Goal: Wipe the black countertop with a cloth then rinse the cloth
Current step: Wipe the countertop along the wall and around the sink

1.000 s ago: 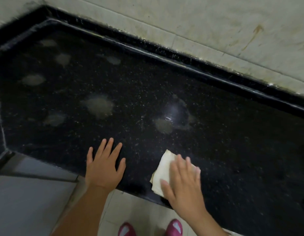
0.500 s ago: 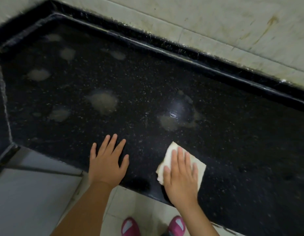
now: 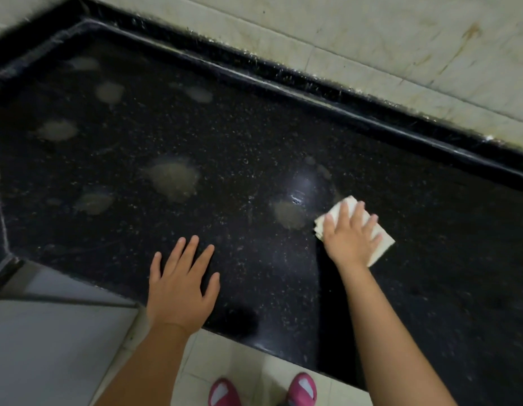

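Note:
The black speckled countertop [image 3: 239,148] fills most of the view and carries several pale, dusty smears, one of them [image 3: 289,213] just left of the cloth. A folded white cloth [image 3: 381,246] lies flat on the counter toward the right. My right hand [image 3: 349,235] presses down on it with straight, spread fingers, covering most of it. My left hand [image 3: 181,284] rests flat on the counter near its front edge, fingers spread, holding nothing.
A raised black rim [image 3: 327,104] runs along the back, under a stained tiled wall [image 3: 371,39]. The counter's left end is cut at an angle [image 3: 2,224]. Below the front edge are floor tiles and my pink slippers [image 3: 302,389].
My right hand has pushed the cloth away from the front edge, farther back and right, next to a pale smear. My left hand has stayed flat in place.

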Available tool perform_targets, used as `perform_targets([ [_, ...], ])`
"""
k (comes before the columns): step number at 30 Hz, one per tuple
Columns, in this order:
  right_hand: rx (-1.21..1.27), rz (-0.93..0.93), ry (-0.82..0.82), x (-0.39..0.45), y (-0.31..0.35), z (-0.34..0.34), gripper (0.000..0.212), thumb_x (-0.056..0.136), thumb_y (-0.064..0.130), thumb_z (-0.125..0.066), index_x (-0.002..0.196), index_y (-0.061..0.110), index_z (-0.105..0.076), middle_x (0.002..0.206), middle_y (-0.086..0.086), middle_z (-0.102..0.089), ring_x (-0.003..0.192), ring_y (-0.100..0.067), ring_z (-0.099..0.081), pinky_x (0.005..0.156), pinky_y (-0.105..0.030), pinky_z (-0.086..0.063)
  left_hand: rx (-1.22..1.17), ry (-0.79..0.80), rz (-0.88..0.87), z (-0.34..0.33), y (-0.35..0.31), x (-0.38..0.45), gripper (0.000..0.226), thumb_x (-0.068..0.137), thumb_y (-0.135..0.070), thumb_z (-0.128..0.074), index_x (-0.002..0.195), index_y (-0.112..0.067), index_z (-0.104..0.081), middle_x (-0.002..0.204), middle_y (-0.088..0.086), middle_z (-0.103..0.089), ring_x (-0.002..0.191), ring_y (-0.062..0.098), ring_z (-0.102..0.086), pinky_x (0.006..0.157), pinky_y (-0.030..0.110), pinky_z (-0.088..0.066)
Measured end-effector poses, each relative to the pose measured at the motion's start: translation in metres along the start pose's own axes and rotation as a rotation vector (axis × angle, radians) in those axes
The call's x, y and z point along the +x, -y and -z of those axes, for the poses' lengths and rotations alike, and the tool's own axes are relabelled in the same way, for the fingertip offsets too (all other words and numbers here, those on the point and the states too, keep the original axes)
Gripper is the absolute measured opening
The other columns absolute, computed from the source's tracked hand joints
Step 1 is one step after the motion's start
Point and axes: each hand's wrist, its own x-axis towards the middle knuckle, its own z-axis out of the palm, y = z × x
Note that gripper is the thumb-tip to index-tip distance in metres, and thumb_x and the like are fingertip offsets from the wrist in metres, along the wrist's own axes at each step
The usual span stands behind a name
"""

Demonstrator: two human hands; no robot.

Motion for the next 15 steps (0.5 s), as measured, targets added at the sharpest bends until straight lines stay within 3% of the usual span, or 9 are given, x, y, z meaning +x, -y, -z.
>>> perform_targets([
  [3,-0.054,0.211,0.019,0.002,0.053,-0.016,0.057,0.097,0.046,-0.01,0.149,0.025,0.0,0.157,-0.002,0.012,0.144,-0.031,0.012,0.115,-0.048,0.002,-0.005,-0.008,-0.001,-0.002,0.0,0.0,0.051,0.08,-0.04,-0.034,0.114,-0.015,-0.064,0.122,0.012,-0.061,0.118,0.026,-0.046,0.098,0.044,-0.018],
  [5,-0.079,0.411,-0.074,-0.017,0.074,-0.031,0.07,0.087,0.05,0.002,0.149,0.021,-0.011,0.158,-0.009,-0.001,0.144,-0.035,-0.002,0.115,-0.051,-0.008,0.014,0.007,-0.001,-0.001,0.001,0.001,0.051,0.08,-0.04,-0.034,0.114,-0.015,-0.064,0.122,0.012,-0.061,0.116,0.027,-0.05,0.098,0.044,-0.019],
  [7,-0.104,0.554,-0.018,-0.043,0.074,-0.039,0.079,0.078,0.051,0.004,0.147,0.021,-0.022,0.156,-0.01,-0.014,0.143,-0.034,-0.013,0.114,-0.05,-0.016,0.021,0.017,-0.003,-0.001,0.001,0.001,0.051,0.08,-0.04,-0.034,0.114,-0.015,-0.064,0.122,0.012,-0.061,0.118,0.025,-0.047,0.098,0.044,-0.019],
  [10,-0.192,0.671,-0.016,-0.084,0.023,-0.048,0.056,0.095,0.047,-0.005,0.134,0.027,-0.041,0.141,-0.003,-0.047,0.135,-0.027,-0.036,0.107,-0.04,-0.033,0.02,0.02,0.001,-0.001,0.001,0.0,0.051,0.08,-0.04,-0.034,0.113,-0.015,-0.064,0.123,0.012,-0.061,0.119,0.025,-0.045,0.098,0.045,-0.022],
  [13,-0.252,0.635,0.016,-0.095,-0.053,-0.044,0.05,0.097,0.05,-0.005,0.138,0.032,-0.028,0.143,0.004,-0.039,0.143,-0.02,-0.007,0.112,-0.032,-0.006,-0.004,0.016,0.004,-0.001,0.001,0.001,0.052,0.085,-0.041,-0.031,0.112,-0.014,-0.065,0.122,0.012,-0.061,0.12,0.022,-0.039,0.097,0.046,-0.022],
  [15,-0.263,0.501,-0.039,-0.077,-0.081,-0.025,0.054,0.096,0.052,-0.001,0.141,0.033,-0.023,0.147,0.002,-0.032,0.141,-0.021,-0.012,0.109,-0.033,-0.006,-0.031,0.015,0.019,0.0,0.0,0.002,0.059,0.093,-0.045,-0.019,0.112,-0.014,-0.065,0.121,0.012,-0.062,0.119,0.021,-0.036,0.097,0.045,-0.02],
])
